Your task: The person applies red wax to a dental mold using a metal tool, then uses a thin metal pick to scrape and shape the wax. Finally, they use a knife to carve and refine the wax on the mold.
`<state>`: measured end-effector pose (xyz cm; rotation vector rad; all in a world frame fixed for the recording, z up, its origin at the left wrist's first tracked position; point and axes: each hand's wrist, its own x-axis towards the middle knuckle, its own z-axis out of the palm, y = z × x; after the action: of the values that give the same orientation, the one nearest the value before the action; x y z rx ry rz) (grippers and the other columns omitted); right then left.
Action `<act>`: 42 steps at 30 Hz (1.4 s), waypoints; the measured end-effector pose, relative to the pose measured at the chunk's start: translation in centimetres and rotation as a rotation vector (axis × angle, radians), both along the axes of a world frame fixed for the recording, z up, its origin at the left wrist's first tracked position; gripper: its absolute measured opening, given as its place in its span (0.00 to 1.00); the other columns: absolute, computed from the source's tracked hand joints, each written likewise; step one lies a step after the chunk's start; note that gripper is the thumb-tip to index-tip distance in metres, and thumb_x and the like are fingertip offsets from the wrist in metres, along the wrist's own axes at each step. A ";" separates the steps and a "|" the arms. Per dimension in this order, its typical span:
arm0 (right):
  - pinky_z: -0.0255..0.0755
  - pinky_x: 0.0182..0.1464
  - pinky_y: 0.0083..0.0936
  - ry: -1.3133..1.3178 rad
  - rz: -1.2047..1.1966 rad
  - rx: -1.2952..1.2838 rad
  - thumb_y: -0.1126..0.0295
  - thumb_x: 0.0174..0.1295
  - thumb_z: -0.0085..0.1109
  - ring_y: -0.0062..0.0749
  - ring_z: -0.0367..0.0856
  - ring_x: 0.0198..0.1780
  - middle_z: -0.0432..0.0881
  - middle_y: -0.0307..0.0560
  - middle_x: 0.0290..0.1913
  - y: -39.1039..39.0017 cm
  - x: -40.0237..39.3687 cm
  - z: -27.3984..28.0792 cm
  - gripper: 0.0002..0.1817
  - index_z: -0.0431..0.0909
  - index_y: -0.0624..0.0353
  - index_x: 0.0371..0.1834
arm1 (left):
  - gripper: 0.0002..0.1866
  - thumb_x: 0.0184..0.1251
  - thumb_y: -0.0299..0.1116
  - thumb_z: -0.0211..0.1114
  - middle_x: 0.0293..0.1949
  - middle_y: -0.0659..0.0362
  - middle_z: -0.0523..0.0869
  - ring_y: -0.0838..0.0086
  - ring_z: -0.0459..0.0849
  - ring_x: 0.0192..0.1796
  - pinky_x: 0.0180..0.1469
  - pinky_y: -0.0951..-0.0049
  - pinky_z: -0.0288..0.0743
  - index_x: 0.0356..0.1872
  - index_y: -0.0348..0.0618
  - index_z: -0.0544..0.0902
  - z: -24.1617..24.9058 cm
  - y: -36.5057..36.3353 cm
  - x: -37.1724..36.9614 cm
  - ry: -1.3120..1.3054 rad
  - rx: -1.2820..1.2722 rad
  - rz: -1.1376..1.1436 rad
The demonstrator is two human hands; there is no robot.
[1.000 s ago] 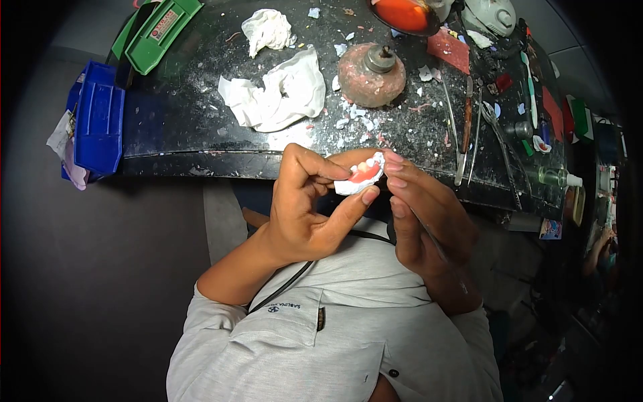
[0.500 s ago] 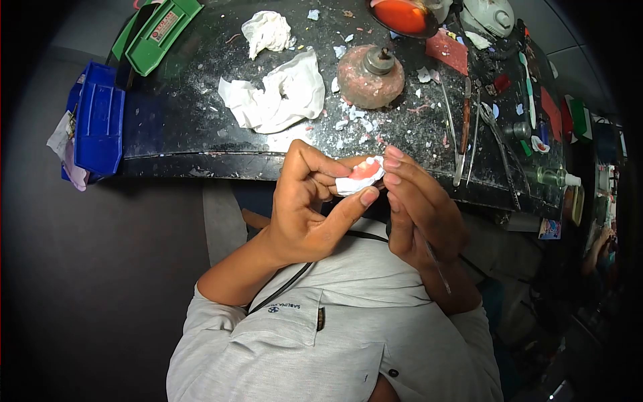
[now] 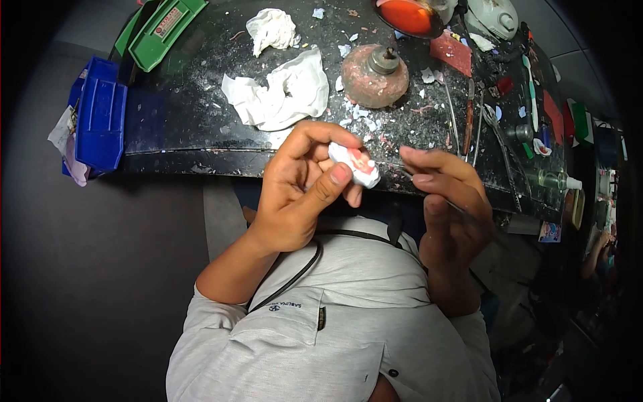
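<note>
Two bare hands [image 3: 284,201] [image 3: 459,218] are working in front of a grey shirt [image 3: 362,321], just off the near edge of a dark worktable [image 3: 177,137]. The left hand is closing on a small white cast [image 3: 366,179]: its thumb is pressing the near face while its index finger is bracing the far edge, and the other fingers are curling loosely behind. Pink material [image 3: 358,159] is covering part of the cast beside the thumb tip, and the cast is tilting down towards the right hand. The right hand is standing apart from the cast, its fingers half curled and spaced; a slender dark tool [image 3: 461,209] is passing between thumb and fingers, its outline blurring.

Beyond the left fingers, a spread white tissue [image 3: 300,87] is lying on the worktable, with a crumpled one [image 3: 270,30] farther out. A pink-stained burner [image 3: 375,84] is standing beyond the gap between the hands, and pale fragments [image 3: 362,120] are lying between it and the fingers. Past the right fingertips, a brown-handled knife [image 3: 468,124] is resting among metal instruments, with a pink sheet [image 3: 451,53] and a dish of orange-red material [image 3: 406,17] lying farther away. Well to the left of the left fingers, a blue bin [image 3: 102,117] and a green bin [image 3: 161,39] are sitting at the worktable's end.
</note>
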<state>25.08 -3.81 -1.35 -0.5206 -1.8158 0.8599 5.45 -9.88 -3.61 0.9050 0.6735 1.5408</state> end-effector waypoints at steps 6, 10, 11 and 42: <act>0.82 0.58 0.44 0.305 0.279 -0.479 0.78 0.70 0.59 0.48 0.88 0.49 0.86 0.62 0.44 -1.1 -0.8 -0.1 0.06 0.80 0.72 0.44 | 0.18 0.82 0.36 0.55 0.39 0.59 0.80 0.84 0.73 0.32 0.36 0.83 0.70 0.62 0.32 0.71 0.6 -0.3 -0.1 -0.009 -0.042 -0.103; 0.81 0.59 0.45 0.263 0.272 -0.490 0.79 0.69 0.60 0.48 0.88 0.50 0.86 0.62 0.42 -1.1 -0.7 0.1 0.06 0.80 0.72 0.44 | 0.18 0.82 0.36 0.55 0.37 0.61 0.78 0.85 0.72 0.31 0.35 0.83 0.68 0.62 0.31 0.71 0.9 -0.3 -0.2 0.097 -0.022 -0.115; 0.81 0.59 0.45 0.263 0.271 -0.490 0.79 0.69 0.60 0.48 0.88 0.50 0.86 0.62 0.42 -1.1 -0.7 0.0 0.06 0.80 0.72 0.44 | 0.18 0.82 0.36 0.55 0.37 0.61 0.78 0.85 0.72 0.31 0.35 0.83 0.68 0.62 0.31 0.71 0.9 -0.3 -0.2 0.096 -0.022 -0.116; 0.83 0.55 0.48 0.340 0.228 -0.488 0.65 0.70 0.64 0.47 0.89 0.45 0.87 0.59 0.35 -0.5 -0.2 -0.9 0.14 0.79 0.69 0.42 | 0.18 0.81 0.32 0.55 0.39 0.54 0.83 0.76 0.82 0.33 0.38 0.77 0.77 0.63 0.33 0.68 0.2 0.0 0.2 -0.129 -0.159 -0.205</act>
<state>24.87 -4.30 -2.22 -0.4396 -1.3664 1.4713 5.70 -9.85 -3.42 0.7256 0.5829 1.3305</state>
